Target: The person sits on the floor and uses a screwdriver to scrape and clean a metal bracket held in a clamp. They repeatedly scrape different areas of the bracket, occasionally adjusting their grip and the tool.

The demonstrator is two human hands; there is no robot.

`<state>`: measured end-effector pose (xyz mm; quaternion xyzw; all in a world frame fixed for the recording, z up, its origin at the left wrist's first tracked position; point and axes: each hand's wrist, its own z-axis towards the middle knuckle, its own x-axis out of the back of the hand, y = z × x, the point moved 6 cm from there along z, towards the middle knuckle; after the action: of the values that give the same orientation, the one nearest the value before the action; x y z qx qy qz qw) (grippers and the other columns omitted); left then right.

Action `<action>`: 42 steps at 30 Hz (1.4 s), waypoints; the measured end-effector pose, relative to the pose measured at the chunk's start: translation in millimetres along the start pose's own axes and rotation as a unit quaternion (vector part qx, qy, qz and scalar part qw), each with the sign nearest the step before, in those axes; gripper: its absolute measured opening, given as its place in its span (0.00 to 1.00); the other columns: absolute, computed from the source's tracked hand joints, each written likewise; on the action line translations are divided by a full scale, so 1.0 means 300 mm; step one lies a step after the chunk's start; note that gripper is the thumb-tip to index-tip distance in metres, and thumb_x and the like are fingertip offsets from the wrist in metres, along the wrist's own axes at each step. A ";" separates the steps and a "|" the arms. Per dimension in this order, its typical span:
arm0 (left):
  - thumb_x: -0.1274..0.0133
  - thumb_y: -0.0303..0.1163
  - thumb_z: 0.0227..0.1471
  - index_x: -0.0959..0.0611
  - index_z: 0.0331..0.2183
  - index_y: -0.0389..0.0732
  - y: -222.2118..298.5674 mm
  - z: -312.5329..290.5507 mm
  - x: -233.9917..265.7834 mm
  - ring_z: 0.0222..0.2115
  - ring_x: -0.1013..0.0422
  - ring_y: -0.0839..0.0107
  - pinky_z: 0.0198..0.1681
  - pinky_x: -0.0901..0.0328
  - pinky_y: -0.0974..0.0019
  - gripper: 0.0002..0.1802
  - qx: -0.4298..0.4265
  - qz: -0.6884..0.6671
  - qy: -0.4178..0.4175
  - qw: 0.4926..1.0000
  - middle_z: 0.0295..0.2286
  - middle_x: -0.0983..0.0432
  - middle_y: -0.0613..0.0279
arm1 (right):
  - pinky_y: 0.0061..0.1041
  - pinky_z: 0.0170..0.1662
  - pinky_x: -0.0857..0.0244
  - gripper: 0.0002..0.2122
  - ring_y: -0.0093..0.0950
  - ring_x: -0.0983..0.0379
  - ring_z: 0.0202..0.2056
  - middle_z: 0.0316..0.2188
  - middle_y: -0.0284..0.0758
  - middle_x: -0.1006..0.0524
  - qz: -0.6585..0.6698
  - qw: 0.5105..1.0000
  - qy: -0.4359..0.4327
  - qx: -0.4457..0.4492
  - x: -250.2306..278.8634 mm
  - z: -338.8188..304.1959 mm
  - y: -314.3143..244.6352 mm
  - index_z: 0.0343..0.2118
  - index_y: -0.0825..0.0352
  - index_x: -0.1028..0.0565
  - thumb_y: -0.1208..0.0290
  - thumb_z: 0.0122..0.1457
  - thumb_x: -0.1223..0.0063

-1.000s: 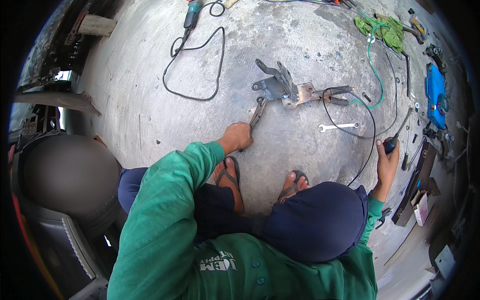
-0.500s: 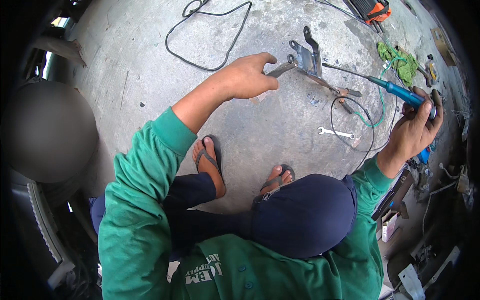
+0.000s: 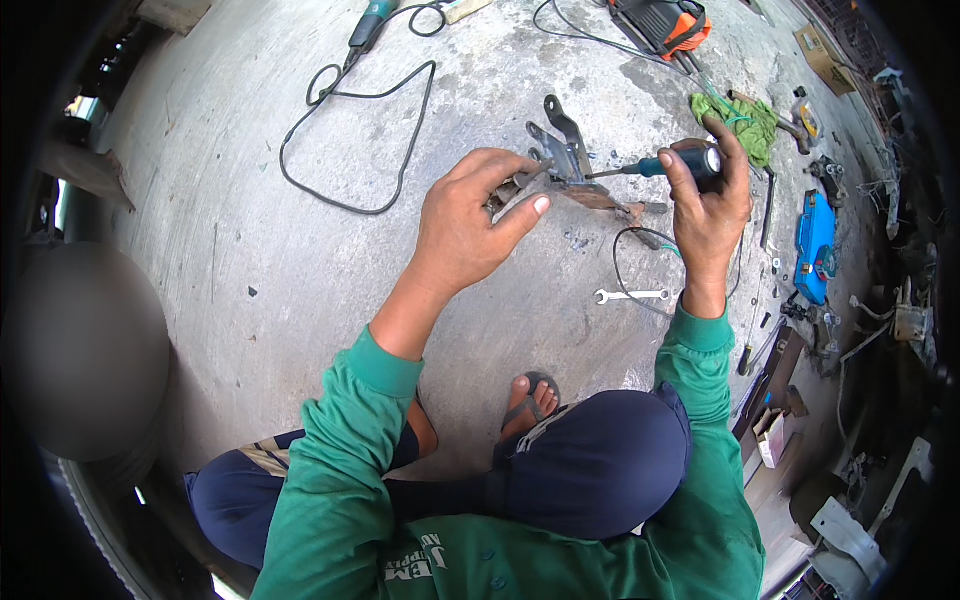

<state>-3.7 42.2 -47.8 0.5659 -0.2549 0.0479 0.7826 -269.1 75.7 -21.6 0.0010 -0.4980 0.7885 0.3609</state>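
My left hand is closed around grey metal pliers, partly hidden by the fingers, whose jaws meet the near left side of a metal bracket. The bracket stands on the concrete floor with a holed arm rising from it. My right hand grips a screwdriver by its teal handle, the dark end cap showing between thumb and fingers. Its shaft points left, and the tip is at the bracket's right side. A rusty flat piece extends from the bracket toward a clamp on the floor.
A combination wrench lies nearer me, beside a thin black cable loop. Farther off are a corded power tool, an orange-and-black machine and a green cloth. A blue case and scattered parts line the right side.
My right hand has brought the screwdriver left, its tip now at the bracket. My left hand has turned and closed in around the pliers. The view has shifted.
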 end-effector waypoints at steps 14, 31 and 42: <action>0.39 0.34 0.54 0.16 0.46 0.33 -0.026 -0.035 -0.051 0.53 0.24 0.56 0.58 0.32 0.55 0.19 -0.021 -0.194 -0.004 0.981 0.46 0.19 0.48 | 0.31 0.32 0.40 0.21 0.28 0.38 0.23 0.20 0.39 0.32 0.450 0.890 -0.056 -0.048 -0.114 0.145 0.001 0.29 0.70 0.31 0.56 0.73 0.62; 0.41 0.29 0.52 0.22 0.42 0.37 0.012 -0.164 -0.154 0.48 0.28 0.56 0.58 0.35 0.49 0.14 -0.069 -0.253 0.047 0.964 0.40 0.25 0.52 | 0.30 0.31 0.40 0.17 0.26 0.40 0.23 0.20 0.35 0.35 0.461 0.887 -0.029 -0.025 -0.209 0.093 -0.031 0.27 0.67 0.34 0.61 0.71 0.60; 0.39 0.28 0.48 0.23 0.39 0.37 0.047 -0.170 -0.178 0.47 0.29 0.52 0.57 0.36 0.48 0.15 -0.108 -0.201 0.031 0.973 0.40 0.26 0.50 | 0.28 0.42 0.31 0.17 0.30 0.24 0.35 0.30 0.40 0.21 0.289 0.935 -0.204 -0.029 -0.304 0.072 0.058 0.36 0.74 0.20 0.60 0.67 0.49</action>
<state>-37.4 104.9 -71.6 0.5163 -0.1149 -0.1203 0.8401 -219.4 2.7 -57.2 0.0076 -0.5623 0.8269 0.0078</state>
